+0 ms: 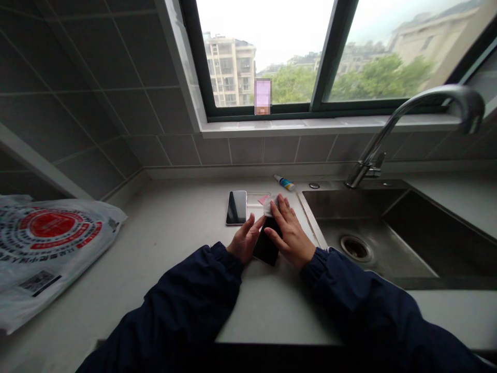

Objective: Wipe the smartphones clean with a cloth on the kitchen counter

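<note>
Currently, your right hand (291, 230) lies open, fingers spread, pressing a white wipe (271, 205) onto a black smartphone (266, 248) at twelve o'clock. Your left hand (244, 238) holds that phone's edge in a narrow grip. A second smartphone (236, 207) lies screen-up just beyond, at eleven; a small tube (284, 182) sits at twelve, a steel sink (388, 207) at two.

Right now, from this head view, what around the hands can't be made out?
Head view:
The black phone: partly hidden by the left hand and right hand.
The pink item: partly covered by the white wipe.
The small tube: label too small to read.
The pixelated patch at the window: blurred out.
The printed plastic bag: cut off by the left edge.
</note>
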`<state>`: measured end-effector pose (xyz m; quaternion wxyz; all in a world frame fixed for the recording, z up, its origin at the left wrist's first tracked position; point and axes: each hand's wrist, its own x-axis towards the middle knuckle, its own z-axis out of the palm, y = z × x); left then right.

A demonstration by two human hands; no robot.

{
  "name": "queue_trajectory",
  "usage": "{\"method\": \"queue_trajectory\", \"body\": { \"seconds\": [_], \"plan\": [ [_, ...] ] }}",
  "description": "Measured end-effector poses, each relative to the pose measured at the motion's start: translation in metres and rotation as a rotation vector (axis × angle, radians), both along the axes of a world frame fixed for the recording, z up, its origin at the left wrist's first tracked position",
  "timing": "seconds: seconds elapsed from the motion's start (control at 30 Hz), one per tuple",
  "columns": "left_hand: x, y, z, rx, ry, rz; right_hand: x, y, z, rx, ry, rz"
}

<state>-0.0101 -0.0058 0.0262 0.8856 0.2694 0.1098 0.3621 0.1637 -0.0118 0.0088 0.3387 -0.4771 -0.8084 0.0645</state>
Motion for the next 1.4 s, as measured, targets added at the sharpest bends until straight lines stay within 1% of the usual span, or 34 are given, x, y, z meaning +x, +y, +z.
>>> {"method": "queue_trajectory", "body": {
  "seconds": [0.33, 0.53, 0.63, 0.73, 0.83, 0.93, 1.03, 1.13, 1.23, 1.33, 1.4],
  "plan": [
    [0.000, 0.000, 0.000, -0.038, 0.022, 0.055, 0.001, 0.001, -0.002, -0.020, -0.016, 0.039],
    [0.000, 0.002, -0.002, 0.010, 0.021, 0.068, 0.002, 0.003, -0.005, -0.032, -0.027, 0.064],
    [0.001, 0.003, -0.001, 0.006, 0.006, 0.088, 0.002, 0.003, -0.006, -0.060, -0.036, 0.091],
    [0.002, 0.003, 0.003, -0.046, -0.011, 0.115, 0.001, 0.002, -0.003, -0.083, -0.037, 0.149],
    [0.002, 0.003, 0.006, -0.114, 0.006, 0.141, -0.001, -0.003, 0.002, -0.094, -0.061, 0.250],
    [0.000, 0.006, 0.003, -0.152, 0.051, 0.209, -0.004, -0.008, 0.008, -0.095, -0.108, 0.368],
    [-0.004, 0.008, 0.000, -0.163, 0.047, 0.253, -0.006, -0.012, 0.014, -0.100, -0.133, 0.451],
    [-0.008, 0.009, 0.002, -0.166, 0.047, 0.224, -0.007, -0.017, 0.018, -0.097, -0.107, 0.518],
    [-0.010, 0.008, 0.007, -0.143, 0.080, 0.179, -0.007, -0.020, 0.020, -0.092, -0.057, 0.570],
    [-0.010, 0.007, 0.011, -0.127, 0.107, 0.175, -0.007, -0.020, 0.021, -0.093, -0.029, 0.574],
    [-0.009, 0.007, 0.009, -0.132, 0.108, 0.185, -0.007, -0.017, 0.018, -0.094, -0.044, 0.559]
  ]
}}
